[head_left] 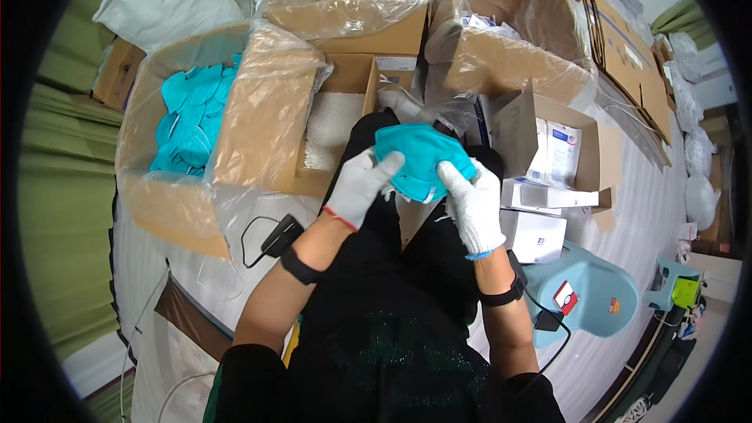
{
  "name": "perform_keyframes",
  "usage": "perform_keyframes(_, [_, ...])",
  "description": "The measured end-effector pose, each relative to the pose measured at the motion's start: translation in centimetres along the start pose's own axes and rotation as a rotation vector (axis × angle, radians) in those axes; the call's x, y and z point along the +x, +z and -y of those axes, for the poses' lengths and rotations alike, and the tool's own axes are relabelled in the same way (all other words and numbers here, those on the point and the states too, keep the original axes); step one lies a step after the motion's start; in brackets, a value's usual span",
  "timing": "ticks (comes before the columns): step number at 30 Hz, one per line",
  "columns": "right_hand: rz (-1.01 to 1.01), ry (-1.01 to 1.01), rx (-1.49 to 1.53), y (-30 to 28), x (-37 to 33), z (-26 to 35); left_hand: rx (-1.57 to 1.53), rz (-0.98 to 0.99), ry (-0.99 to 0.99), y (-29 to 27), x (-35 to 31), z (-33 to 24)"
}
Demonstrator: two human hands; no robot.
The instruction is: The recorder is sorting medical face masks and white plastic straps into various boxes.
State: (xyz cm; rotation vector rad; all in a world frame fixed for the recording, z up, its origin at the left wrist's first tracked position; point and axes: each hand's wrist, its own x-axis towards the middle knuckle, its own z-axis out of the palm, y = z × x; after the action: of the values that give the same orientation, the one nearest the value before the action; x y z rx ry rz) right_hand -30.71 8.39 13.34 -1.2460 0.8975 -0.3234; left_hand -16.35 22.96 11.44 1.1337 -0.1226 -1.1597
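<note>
A teal cup-shaped face mask (421, 158) is held up over my lap between both hands. My left hand (360, 186), in a white knitted glove with a red cuff edge, grips its left side, thumb on the near face. On the opposite side my right hand (476, 210), gloved in white with a blue cuff edge, pinches the mask's lower right edge. The fingers behind the mask are hidden. To the left, a plastic-lined cardboard box (168, 211) holds a heap of similar teal masks (192, 121).
Beyond my knees a narrow carton (356, 70) contains white material (333, 121). Larger plastic-lined boxes (345, 19) stand behind it. On the right are an open carton (599, 153) with white packs, stacked white boxes (536, 235) and a light-blue plastic stool (595, 274).
</note>
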Motion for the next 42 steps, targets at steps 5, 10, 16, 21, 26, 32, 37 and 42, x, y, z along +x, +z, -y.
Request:
perform_keyframes(5, [0.247, -0.156, 0.751, 4.9, -1.3, 2.5, -0.046, -0.182, 0.378, 1.6, 1.8, -0.3])
perform_keyframes(10, [0.451, 0.170, 0.200, 5.0, -0.8, -3.0, -0.037, -0.288, 0.349, 1.5, 1.4, -1.7])
perform_keyframes(16, [0.373, -0.071, -0.134, 8.7, -2.2, -5.0, 0.103, -0.689, 0.157, -1.3, 4.7, -1.3])
perform_keyframes(21, [0.273, 0.159, 0.033, 9.1, -3.4, -9.4, 1.008, -0.801, 0.508, -7.5, 7.0, 4.0])
perform_keyframes(26, [0.317, 0.100, -0.137, 4.2, -6.1, -7.3, 1.168, -0.570, 0.436, -6.1, 6.8, 3.5])
perform_keyframes(32, [0.381, -0.094, -0.581, -1.9, -9.8, -4.7, 1.511, -0.435, 0.492, -6.0, 8.0, 4.1])
perform_keyframes(37, [0.001, 0.017, -0.179, -9.2, -11.7, -0.4, 1.143, -0.714, 0.402, -9.3, 6.4, 4.0])
perform_keyframes(42, [-0.141, 0.058, -0.206, -11.3, -9.7, -5.0, 1.130, -0.625, 0.451, -7.3, 3.2, 3.6])
